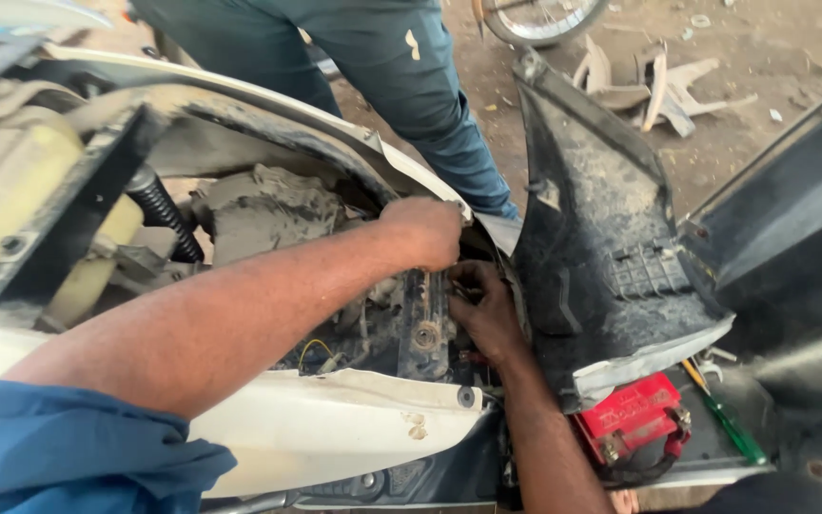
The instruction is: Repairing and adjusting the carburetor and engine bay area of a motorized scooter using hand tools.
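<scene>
Left hand (422, 231): clenched inside the dusty scooter engine bay (401, 324)
Right hand (485, 309): fingers curled on hidden part; grip unclear
Nearby: red battery (635, 417)

Both hands meet inside the open scooter frame (411, 328), the left hand (425, 231) above the right hand (482, 306). A loose body panel (601, 238) stands just right of them. The battery (635, 419) lies below that panel, a screwdriver (730, 424) beside it on the right.

Two hands (425, 233), one red battery (632, 416), one screwdriver (730, 425)
</scene>
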